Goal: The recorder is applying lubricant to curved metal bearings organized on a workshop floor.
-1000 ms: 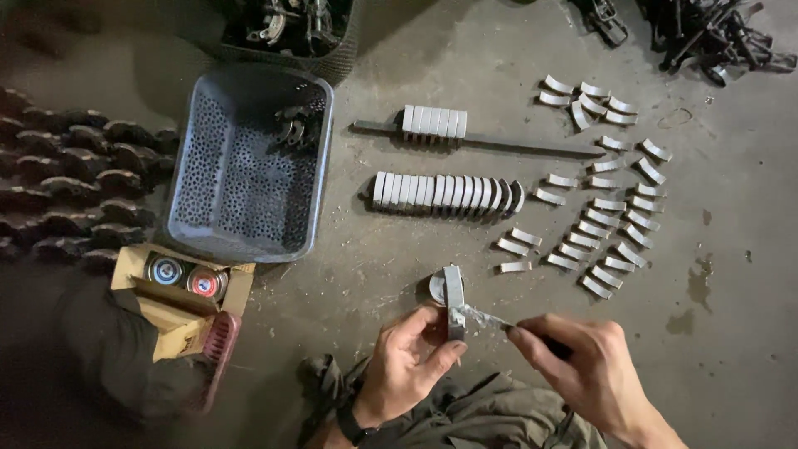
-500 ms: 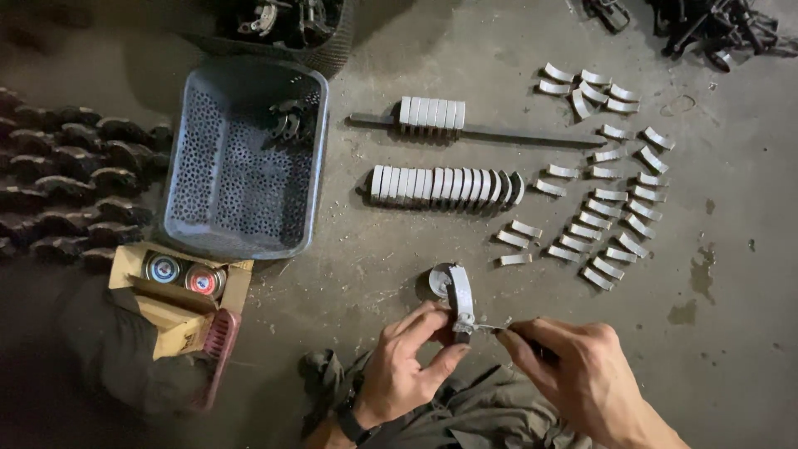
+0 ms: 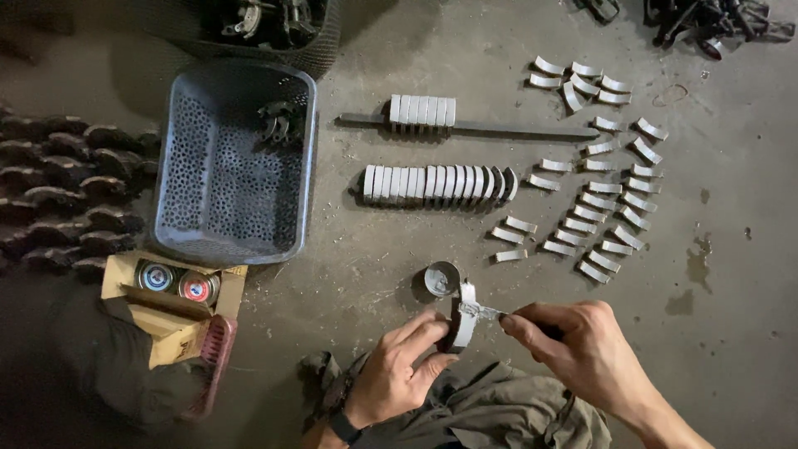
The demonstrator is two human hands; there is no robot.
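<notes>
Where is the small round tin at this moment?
In the head view the small round tin stands open on the floor, low and centre, just above the left hand and beside the curved metal shell it holds, below the long row of shells.

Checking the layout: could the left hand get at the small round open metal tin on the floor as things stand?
Probably yes. The small round open metal tin lies just beyond the left hand, bare concrete between. But that hand holds a curved metal bearing shell.

Basket point(image 3: 233, 241) lies left of shell rows point(image 3: 436, 183); loose shells point(image 3: 598, 199) lie right.
</notes>
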